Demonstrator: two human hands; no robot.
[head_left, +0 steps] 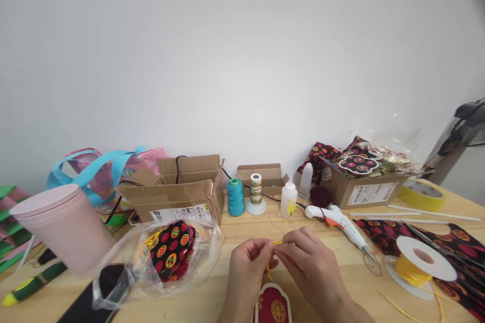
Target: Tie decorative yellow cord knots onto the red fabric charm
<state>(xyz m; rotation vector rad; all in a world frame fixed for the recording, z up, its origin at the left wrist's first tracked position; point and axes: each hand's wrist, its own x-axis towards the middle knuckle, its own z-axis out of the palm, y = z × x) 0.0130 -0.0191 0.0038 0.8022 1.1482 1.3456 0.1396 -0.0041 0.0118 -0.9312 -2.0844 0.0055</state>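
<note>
My left hand (250,264) and my right hand (308,262) meet at the front middle of the table, fingertips pinched on a yellow cord (278,243). The cord runs down to a dark red tag (273,305) with a pale border and a gold round emblem. Its lower edge is cut off by the frame. Fingers partly cover the cord, so I cannot tell whether it is knotted. To the right stands a white spool of yellow cord (413,268), a loose tail lying in front of it.
A clear plastic bag (212,247) with patterned fabric lies left, beside a black phone (94,295) and pink cup (62,227). Behind stand a cardboard box (170,193), teal thread cone (236,198) and glue bottle (288,199). A hot glue gun (343,224) and scissors (435,245) lie right.
</note>
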